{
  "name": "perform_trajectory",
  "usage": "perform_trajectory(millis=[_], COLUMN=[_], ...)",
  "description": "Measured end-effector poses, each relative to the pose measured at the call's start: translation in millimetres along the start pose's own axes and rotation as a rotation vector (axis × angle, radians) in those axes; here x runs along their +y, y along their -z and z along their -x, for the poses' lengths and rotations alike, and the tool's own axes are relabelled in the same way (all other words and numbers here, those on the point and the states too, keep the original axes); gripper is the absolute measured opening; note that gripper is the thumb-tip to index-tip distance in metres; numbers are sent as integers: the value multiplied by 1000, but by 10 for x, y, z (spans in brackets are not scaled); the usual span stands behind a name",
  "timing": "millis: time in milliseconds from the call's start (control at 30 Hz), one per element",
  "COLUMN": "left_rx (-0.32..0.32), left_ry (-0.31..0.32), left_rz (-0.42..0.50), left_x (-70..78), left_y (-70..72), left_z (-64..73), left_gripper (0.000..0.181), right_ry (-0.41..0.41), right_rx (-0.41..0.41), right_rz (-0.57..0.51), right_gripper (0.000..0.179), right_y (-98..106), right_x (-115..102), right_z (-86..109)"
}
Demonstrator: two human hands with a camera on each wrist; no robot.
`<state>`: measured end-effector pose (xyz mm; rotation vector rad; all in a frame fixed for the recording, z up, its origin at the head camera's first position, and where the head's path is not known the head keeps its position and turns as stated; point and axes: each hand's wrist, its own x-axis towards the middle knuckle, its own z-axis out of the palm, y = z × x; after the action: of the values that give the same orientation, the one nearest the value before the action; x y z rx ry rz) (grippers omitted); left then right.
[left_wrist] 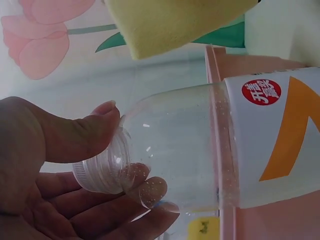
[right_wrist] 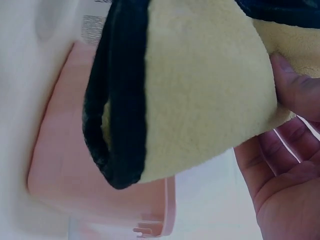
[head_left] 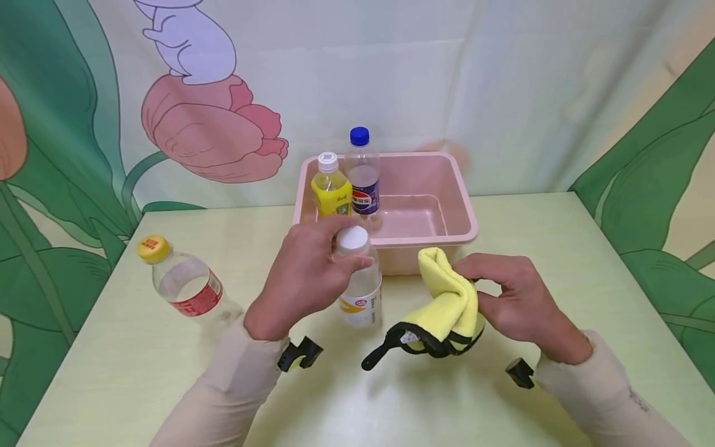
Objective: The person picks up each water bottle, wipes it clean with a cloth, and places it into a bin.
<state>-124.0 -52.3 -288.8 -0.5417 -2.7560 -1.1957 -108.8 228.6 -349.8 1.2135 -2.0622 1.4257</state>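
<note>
My left hand grips a clear plastic bottle by its neck, just below the white cap. The bottle is upright in front of the pink bin; its white label with an orange stripe shows large in the left wrist view. In my right hand a folded yellow cloth with black edging is pinched between thumb and fingers. A black hanging loop trails from the cloth toward the bottle. Part of the cloth behind the right fingers is hidden.
A pink bin stands at the back of the table, holding a yellow-labelled bottle and a blue-capped bottle on its left side. At left, a yellow-capped bottle with a red label stands alone. A printed curtain hangs behind.
</note>
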Motion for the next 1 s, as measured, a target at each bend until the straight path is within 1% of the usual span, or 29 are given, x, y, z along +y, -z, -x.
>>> perform_trajectory(millis=[100,167,267,333,400,500,567,700,800,833,867,900,1000], left_rx=[0,-2,-4,-13,-24,-43,-45,-34,-29,-33,-35,-36,-48], left_ry=[-42,-67,-93,-101,-112,-124,-148,-197,-214,-213,-215,-220,-251], left_rz=[29,43,28,10,-17,-36,-43,-47,-50,-50,-48,-46,-43], left_x=[0,-5,-17,-25,-37,-59,-88,-152,-183,-186,-191,-194,-208], left_y=[-70,-117,-185,-225,-265,-314,-346,-386,-400,-402,-405,-408,-423], left_z=[-7,-8,-10,-8,-14,-18,-20,-6,1,2,0,-1,-13], left_gripper=[50,54,57,58,55,50,43,39,38,39,39,39,38], right_ry=[4,8,12,11,6,-4,-9,-10,-15,-18,-20,-21,-18], right_rx=[5,9,17,23,25,27,24,21,18,18,17,17,13], right_rz=[1,-3,-4,-3,-3,13,16,31,53,61,70,81,95], right_gripper=[40,33,16,12,17,31,31,20,27,32,32,37,40], right_y=[18,25,33,37,41,46,42,11,-21,-32,-42,-52,-88], right_x=[-2,-3,-6,-10,-15,-23,-22,-2,9,10,12,13,24], right_z=[-29,-47,-68,-74,-81,-96,-110,-129,-132,-132,-132,-134,-145])
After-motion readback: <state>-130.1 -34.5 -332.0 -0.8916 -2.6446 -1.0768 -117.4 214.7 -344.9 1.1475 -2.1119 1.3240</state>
